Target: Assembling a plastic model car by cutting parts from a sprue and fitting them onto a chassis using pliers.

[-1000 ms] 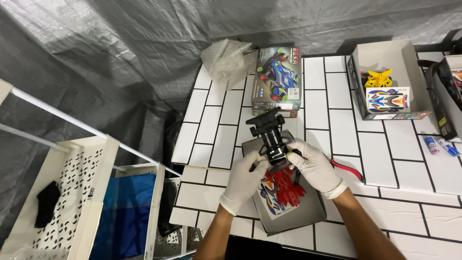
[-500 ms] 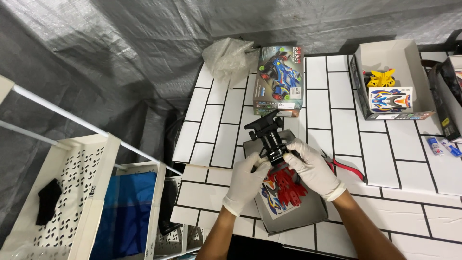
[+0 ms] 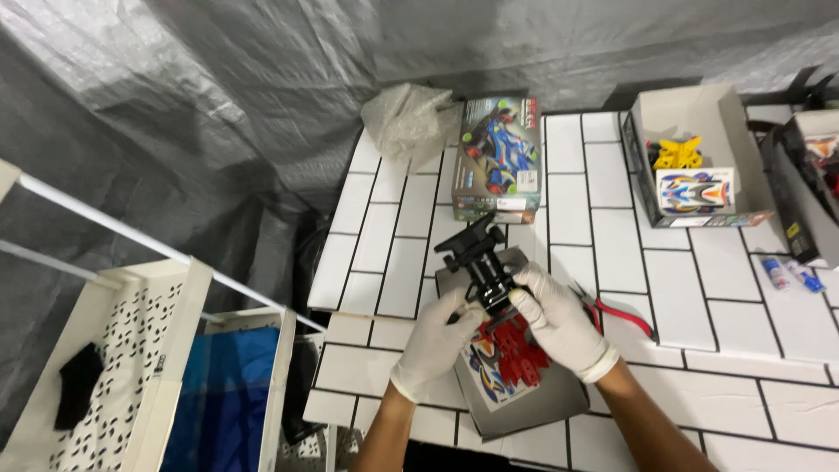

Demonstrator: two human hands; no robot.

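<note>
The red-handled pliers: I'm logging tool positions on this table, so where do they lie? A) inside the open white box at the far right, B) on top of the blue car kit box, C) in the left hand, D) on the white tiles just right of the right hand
D: the red-handled pliers lie flat on the white tiles right beside the gloved right hand, which grips the black chassis together with the left hand.

kit box behind tray, pliers right of it
</note>
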